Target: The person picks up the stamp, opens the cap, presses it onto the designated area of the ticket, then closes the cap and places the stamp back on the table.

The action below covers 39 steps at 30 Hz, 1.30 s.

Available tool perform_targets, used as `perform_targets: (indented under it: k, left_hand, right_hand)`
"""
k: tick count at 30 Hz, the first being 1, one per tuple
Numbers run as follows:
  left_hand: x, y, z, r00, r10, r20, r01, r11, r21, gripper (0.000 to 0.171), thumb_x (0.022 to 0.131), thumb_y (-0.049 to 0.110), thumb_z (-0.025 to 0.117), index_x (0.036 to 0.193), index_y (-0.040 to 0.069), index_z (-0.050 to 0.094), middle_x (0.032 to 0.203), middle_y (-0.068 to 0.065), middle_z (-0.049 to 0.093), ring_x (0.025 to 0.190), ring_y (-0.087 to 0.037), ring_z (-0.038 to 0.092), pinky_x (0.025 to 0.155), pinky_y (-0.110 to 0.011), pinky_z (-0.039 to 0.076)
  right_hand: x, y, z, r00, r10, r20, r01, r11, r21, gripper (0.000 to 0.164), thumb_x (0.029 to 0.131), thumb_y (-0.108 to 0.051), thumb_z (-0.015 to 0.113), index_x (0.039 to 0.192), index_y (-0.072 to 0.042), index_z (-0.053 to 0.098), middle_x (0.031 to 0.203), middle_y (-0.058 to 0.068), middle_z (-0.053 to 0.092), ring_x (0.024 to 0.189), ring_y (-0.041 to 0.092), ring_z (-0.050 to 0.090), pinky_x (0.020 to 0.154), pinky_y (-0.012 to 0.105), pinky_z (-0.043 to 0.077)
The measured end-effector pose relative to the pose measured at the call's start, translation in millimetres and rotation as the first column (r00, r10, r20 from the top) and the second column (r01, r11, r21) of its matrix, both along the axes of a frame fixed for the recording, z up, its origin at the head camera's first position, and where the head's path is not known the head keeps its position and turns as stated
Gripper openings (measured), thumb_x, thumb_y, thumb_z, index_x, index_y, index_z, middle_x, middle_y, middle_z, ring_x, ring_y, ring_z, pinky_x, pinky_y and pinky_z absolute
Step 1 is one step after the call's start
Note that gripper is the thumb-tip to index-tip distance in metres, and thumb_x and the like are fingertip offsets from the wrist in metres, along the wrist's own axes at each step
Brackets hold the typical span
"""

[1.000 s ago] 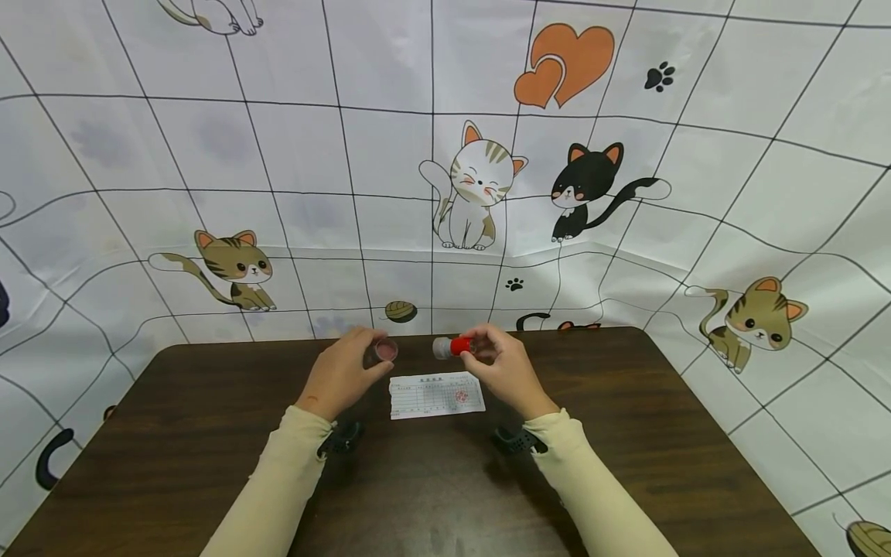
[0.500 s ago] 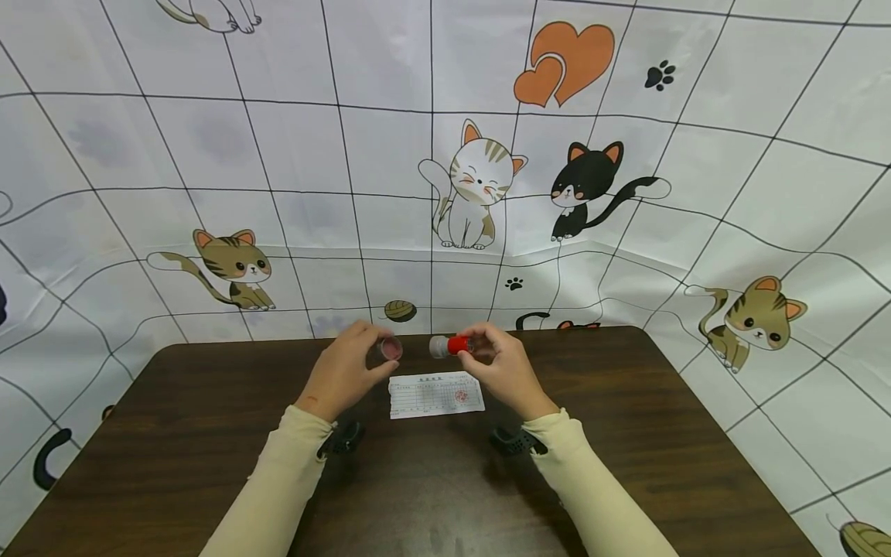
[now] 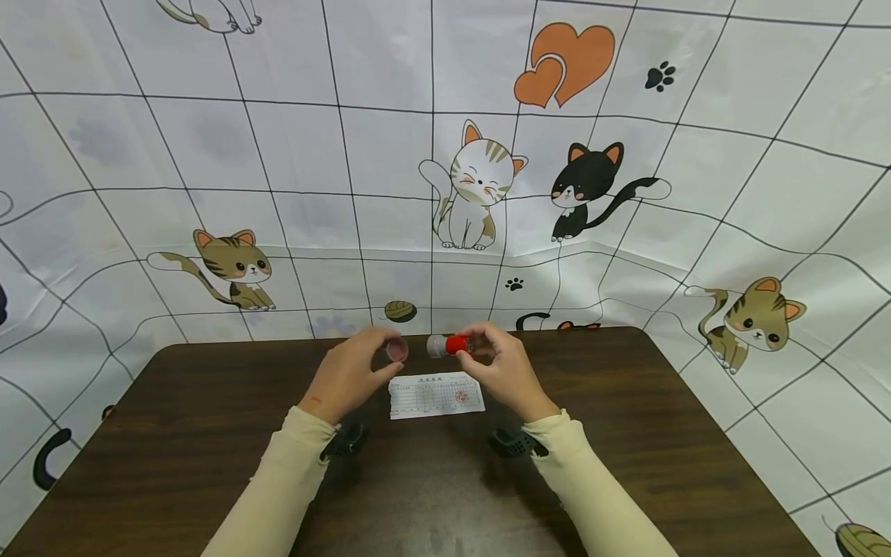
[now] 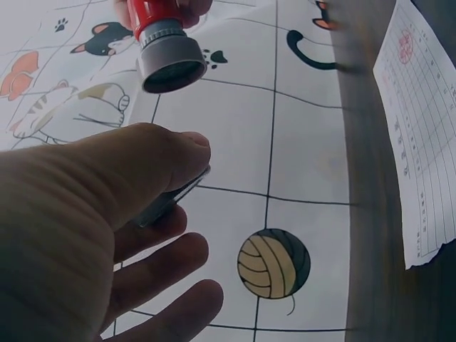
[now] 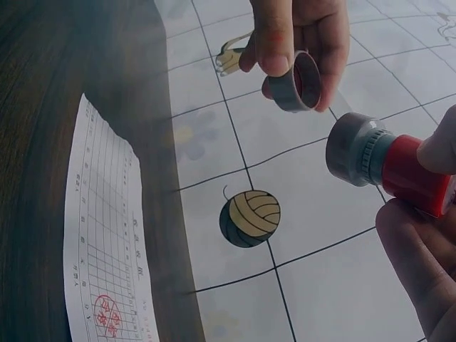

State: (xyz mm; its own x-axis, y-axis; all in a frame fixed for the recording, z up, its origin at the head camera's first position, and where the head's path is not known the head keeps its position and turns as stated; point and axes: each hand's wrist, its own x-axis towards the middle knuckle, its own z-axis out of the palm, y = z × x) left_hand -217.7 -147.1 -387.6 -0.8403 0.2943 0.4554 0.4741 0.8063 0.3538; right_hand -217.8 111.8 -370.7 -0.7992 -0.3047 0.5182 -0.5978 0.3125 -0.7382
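Note:
My left hand (image 3: 346,373) pinches a small round cap (image 3: 397,350) between thumb and fingers, its hollow side facing the right hand. Opposite it, my right hand (image 3: 506,370) grips a stamp (image 3: 448,345) by its red body. The stamp lies roughly level, and its clear and grey end points at the cap. A narrow gap separates the two in the right wrist view, where the cap (image 5: 294,84) shows as a grey ring with a reddish inside. Below the hands, a printed slip (image 3: 426,402) lies on the table, bearing a round red stamp mark (image 3: 462,396).
The dark wooden table (image 3: 418,480) reaches back to a white curtain (image 3: 390,155) with grid lines and cartoon cats. Both wrists carry black bands below pale sleeves. The slip lies just in front of the hands.
My left hand has moved a little to the right with the cap, bringing it nearer the stamp. The stamp has shifted slightly left. The slip has stayed where it was.

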Motion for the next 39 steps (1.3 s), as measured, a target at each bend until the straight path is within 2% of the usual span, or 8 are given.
perform_targets:
  k: [3,7,10,13,21,25,32,39]
  left_hand:
    - [1.1,1,1.5,1.000,-0.011,-0.009,0.010,1.000,-0.013,0.043,0.092,0.024,0.082,0.130,0.009,0.069,0.119,-0.004,0.069,0.107,-0.021,0.068,0.090,-0.045,0.058]
    - [2.8,3,2.3,1.000,-0.015,-0.021,0.015,1.000,-0.026,0.050,0.092,0.025,0.081,0.137,0.009,0.066,0.121,-0.006,0.066,0.103,-0.021,0.066,0.087,-0.045,0.059]
    - [3.7,4,2.7,1.000,-0.018,-0.012,0.018,0.999,-0.034,0.056,0.092,0.026,0.081,0.142,0.011,0.063,0.121,-0.007,0.064,0.098,-0.022,0.065,0.083,-0.043,0.059]
    - [4.0,6,3.1,1.000,-0.022,0.014,0.022,0.999,-0.035,0.060,0.091,0.029,0.082,0.144,0.011,0.061,0.124,-0.008,0.064,0.099,-0.023,0.065,0.083,-0.043,0.059]
    - [5.3,10,4.3,0.998,-0.001,0.060,0.000,1.000,0.013,0.053,0.086,0.030,0.087,0.130,0.009,0.065,0.120,-0.006,0.068,0.100,-0.022,0.066,0.086,-0.043,0.059]
    - [5.7,11,4.3,0.998,-0.007,0.054,0.006,1.000,0.013,0.051,0.086,0.031,0.087,0.127,0.010,0.066,0.118,-0.005,0.068,0.097,-0.020,0.066,0.085,-0.042,0.060]
    - [7.5,14,3.8,0.999,-0.011,0.039,0.010,1.000,0.025,0.049,0.085,0.031,0.088,0.125,0.011,0.067,0.111,-0.002,0.068,0.091,-0.016,0.063,0.079,-0.039,0.059]
    - [8.1,16,3.6,1.000,-0.024,0.008,0.023,0.999,0.040,0.051,0.083,0.030,0.090,0.124,0.012,0.067,0.108,-0.002,0.068,0.090,-0.020,0.065,0.078,-0.038,0.059]
  right_hand:
    - [1.7,-1,1.5,1.000,0.008,-0.004,-0.008,1.000,0.000,0.025,0.090,0.010,0.071,0.115,0.008,0.066,0.108,0.021,0.072,0.093,0.033,0.072,0.086,0.047,0.060]
    - [-6.5,0,-8.1,1.000,0.003,-0.012,-0.003,1.000,0.010,0.026,0.090,0.010,0.072,0.115,0.008,0.066,0.108,0.021,0.072,0.092,0.032,0.072,0.085,0.046,0.060]
    - [-14.9,1,-18.0,1.000,0.000,-0.019,0.001,1.000,0.010,0.028,0.089,0.009,0.073,0.117,0.007,0.067,0.109,0.020,0.072,0.094,0.032,0.072,0.086,0.046,0.060]
    - [-15.4,2,-20.0,1.000,0.013,-0.028,-0.013,1.000,-0.001,0.030,0.089,0.008,0.074,0.118,0.004,0.067,0.112,0.019,0.072,0.096,0.031,0.072,0.087,0.045,0.060]
    - [-11.1,0,-17.3,0.994,0.062,-0.089,-0.063,0.998,-0.009,0.028,0.090,0.003,0.075,0.117,-0.004,0.069,0.113,0.010,0.072,0.095,0.021,0.072,0.086,0.037,0.061]
    - [-9.3,0,-16.2,0.990,0.081,-0.117,-0.081,0.997,0.001,0.028,0.091,0.001,0.075,0.118,-0.006,0.069,0.112,0.008,0.072,0.093,0.019,0.071,0.084,0.034,0.061]
    - [-6.6,-2,-14.9,0.989,0.100,-0.109,-0.098,0.995,0.023,0.030,0.090,0.001,0.075,0.119,-0.006,0.068,0.110,0.008,0.071,0.091,0.016,0.071,0.084,0.032,0.061]
    - [-4.7,-3,-14.5,0.989,0.113,-0.098,-0.111,0.993,0.028,0.030,0.090,0.002,0.075,0.119,-0.006,0.068,0.110,0.008,0.071,0.092,0.017,0.072,0.084,0.033,0.061]
